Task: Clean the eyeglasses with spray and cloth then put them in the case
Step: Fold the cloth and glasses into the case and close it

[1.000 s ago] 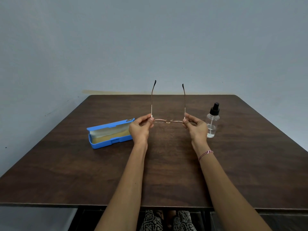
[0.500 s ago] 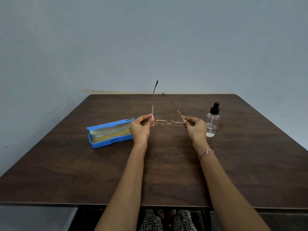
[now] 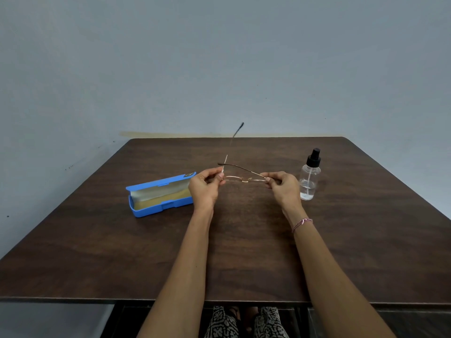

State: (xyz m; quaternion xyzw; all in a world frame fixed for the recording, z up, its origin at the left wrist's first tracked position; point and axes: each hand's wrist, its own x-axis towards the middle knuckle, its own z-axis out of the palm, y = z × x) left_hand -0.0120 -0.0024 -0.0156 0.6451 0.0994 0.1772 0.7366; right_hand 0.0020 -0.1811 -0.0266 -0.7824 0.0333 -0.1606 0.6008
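Note:
Thin gold-framed eyeglasses (image 3: 244,179) hang above the middle of the dark wooden table (image 3: 244,252), held at both ends. My left hand (image 3: 204,189) pinches the left hinge; that temple arm still sticks up and away, tilted right. My right hand (image 3: 283,187) pinches the right hinge, and the right temple lies folded across the frame toward the left. An open blue glasses case (image 3: 159,195) with a pale lining lies left of my left hand. A clear spray bottle (image 3: 310,175) with a black nozzle stands just right of my right hand. No cloth is visible.
A plain grey wall rises behind the table's far edge. My knees in patterned fabric (image 3: 241,323) show under the near edge. The case lid stands open toward the back.
The right temple has folded down across the frame, from upright to lying flat. The left temple has started to tilt inward. Both hands stay at the hinges.

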